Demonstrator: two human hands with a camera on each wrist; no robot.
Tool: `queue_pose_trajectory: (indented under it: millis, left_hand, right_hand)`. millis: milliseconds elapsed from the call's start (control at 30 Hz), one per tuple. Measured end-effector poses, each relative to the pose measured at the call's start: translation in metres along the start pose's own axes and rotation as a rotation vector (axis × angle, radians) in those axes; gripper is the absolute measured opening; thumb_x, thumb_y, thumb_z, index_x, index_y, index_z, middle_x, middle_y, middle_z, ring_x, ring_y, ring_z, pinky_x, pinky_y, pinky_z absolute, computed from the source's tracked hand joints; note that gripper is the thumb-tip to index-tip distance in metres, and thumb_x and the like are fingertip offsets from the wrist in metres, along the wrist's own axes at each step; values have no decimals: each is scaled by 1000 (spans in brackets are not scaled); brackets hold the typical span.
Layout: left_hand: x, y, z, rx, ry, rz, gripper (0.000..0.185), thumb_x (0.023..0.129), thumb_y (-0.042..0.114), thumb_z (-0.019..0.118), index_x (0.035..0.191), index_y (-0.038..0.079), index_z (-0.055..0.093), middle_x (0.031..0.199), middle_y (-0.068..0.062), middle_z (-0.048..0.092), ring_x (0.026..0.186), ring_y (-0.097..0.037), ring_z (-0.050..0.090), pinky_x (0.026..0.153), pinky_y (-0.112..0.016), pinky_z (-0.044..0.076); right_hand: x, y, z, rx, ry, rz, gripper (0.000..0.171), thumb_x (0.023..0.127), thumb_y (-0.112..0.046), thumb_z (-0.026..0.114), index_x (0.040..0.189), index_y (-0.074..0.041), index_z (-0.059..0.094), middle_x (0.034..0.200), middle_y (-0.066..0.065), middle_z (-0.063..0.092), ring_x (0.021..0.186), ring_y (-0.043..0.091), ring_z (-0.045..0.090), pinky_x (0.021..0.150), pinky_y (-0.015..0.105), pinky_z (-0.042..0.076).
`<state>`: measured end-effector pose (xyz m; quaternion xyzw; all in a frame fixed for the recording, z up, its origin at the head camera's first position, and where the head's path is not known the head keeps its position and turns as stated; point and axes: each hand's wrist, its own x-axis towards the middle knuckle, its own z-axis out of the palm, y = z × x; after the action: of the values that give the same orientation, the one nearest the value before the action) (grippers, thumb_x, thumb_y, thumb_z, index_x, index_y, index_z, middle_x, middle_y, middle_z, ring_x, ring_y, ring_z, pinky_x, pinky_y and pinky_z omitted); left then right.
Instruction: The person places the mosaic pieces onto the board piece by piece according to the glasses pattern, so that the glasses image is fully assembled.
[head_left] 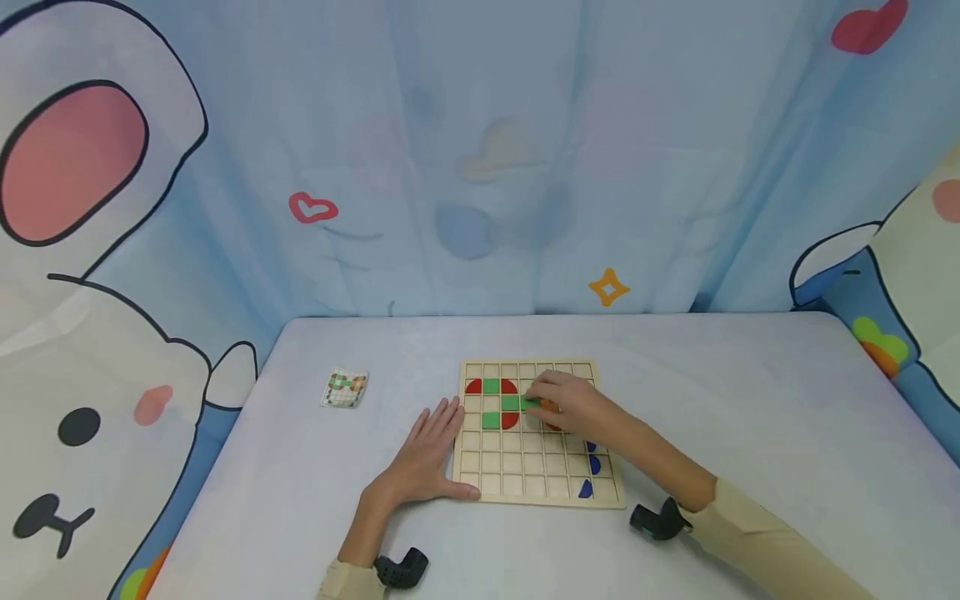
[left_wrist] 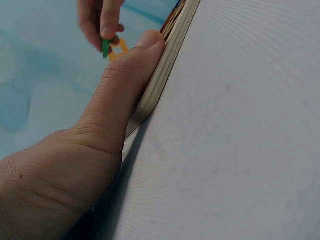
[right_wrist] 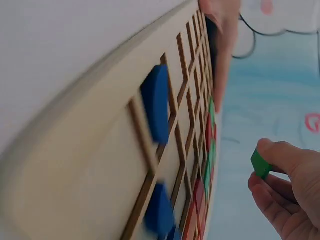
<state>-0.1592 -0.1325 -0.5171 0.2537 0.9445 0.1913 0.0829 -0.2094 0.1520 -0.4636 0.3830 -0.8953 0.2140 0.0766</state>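
A wooden grid board (head_left: 512, 463) lies on the table, with red, green, orange and blue pieces in some of its squares. My right hand (head_left: 573, 404) is over its upper right part and pinches a green block (right_wrist: 260, 164) between thumb and fingertips, raised off the board in the right wrist view. My left hand (head_left: 425, 456) rests at the board's left side with fingers spread, the thumb (left_wrist: 125, 75) along the near edge. Blue pieces (right_wrist: 156, 102) sit near the board's right side. My right hand hides part of the orange pieces.
A small card (head_left: 346, 388) with a coloured grid pattern lies on the white table (head_left: 712, 400), left of the board. A blue printed curtain (head_left: 517, 167) hangs behind the table's far edge. Dark wrist devices (head_left: 402, 568) are on both arms.
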Motion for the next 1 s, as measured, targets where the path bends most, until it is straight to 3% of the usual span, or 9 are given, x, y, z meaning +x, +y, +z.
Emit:
queue_pose_trajectory:
  millis: [133,367,633,1000]
  left_hand:
    - [0,0,-1,-11,0,3,121,71,70,70,157,9,10,166,-5,4,154,-22,2,125,-49,6]
    - [-1,0,-1,-2,-17,17,121,72,69,70,157,8,8,166,-6,2,154,-23,0,125,-49,6]
    - [0,-1,0,-1,-16,20,121,73,69,69,157,9,5,166,-4,-1,154,-22,-2,125,-48,5]
    - [0,-3,-1,7,-21,21,122,74,69,69,157,9,3,166,-4,-3,154,-22,-4,125,-48,3]
  right_hand:
    - [28,-11,17,-40,-19,-108,19,87,-16,73,103,-6,73,100,5,68,87,16,64,74,24,56]
    - [58,-25,35,-84,-66,-175,15,86,-16,73,97,-6,74,92,4,67,80,14,62,74,23,56]
    - [70,-33,45,-138,-158,-94,13,88,-19,71,94,-8,74,93,2,66,85,15,60,76,26,54]
    - [77,-40,51,-227,-135,-100,11,88,-20,72,90,-10,76,88,0,67,79,13,56,70,23,52]
